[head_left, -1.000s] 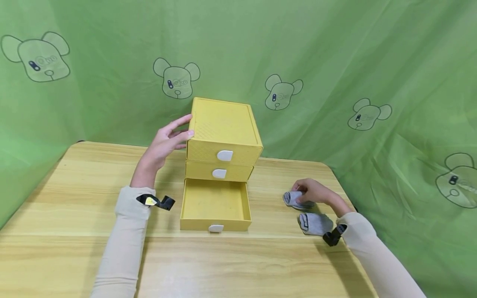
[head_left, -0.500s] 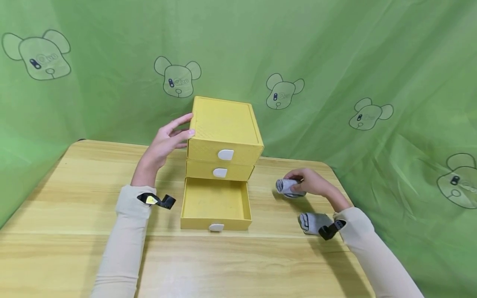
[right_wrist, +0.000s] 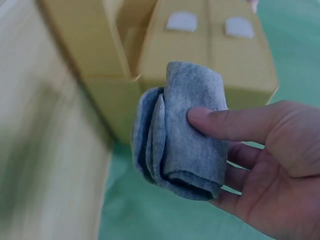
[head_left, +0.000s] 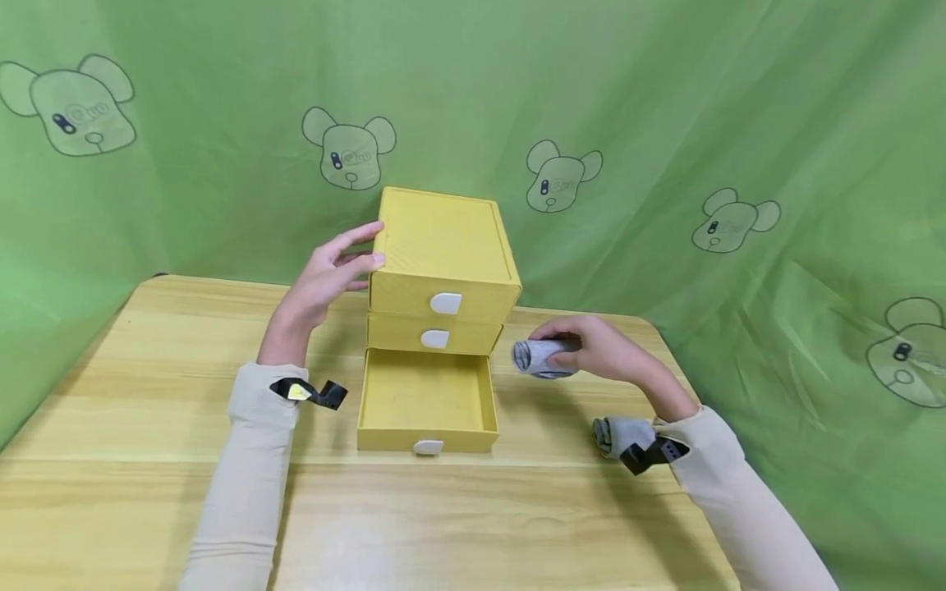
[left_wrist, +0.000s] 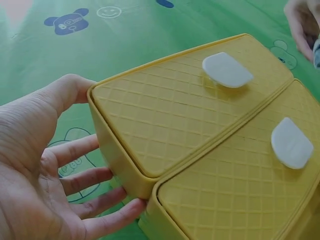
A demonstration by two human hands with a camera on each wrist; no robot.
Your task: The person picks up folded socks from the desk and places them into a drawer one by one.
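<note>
My right hand (head_left: 608,351) pinches a rolled grey sock (right_wrist: 192,145), thumb on the near face and fingers behind it. The sock is raised above the table, just right of the yellow drawer box (head_left: 447,234). The bottom drawer (head_left: 424,441) is pulled out and nothing lies in it; the two drawers above are pushed in, with white tabs on their fronts. My left hand (left_wrist: 37,170) rests against the box's left side, fingers spread and nearly straight, the thumb at the top edge. A second rolled grey sock (head_left: 626,432) lies on the table, partly hidden by the right wrist camera.
The wooden table (head_left: 414,525) extends in front of the box. A green cloth (head_left: 458,98) with bear-head drawings hangs behind and at both sides. Black wrist cameras stick out from both sleeves, the right one (head_left: 650,455) overlapping the second sock.
My right hand has lifted the rolled sock off the table and carried it left toward the drawer box. The left hand stays at the box; the other sock stays on the table.
</note>
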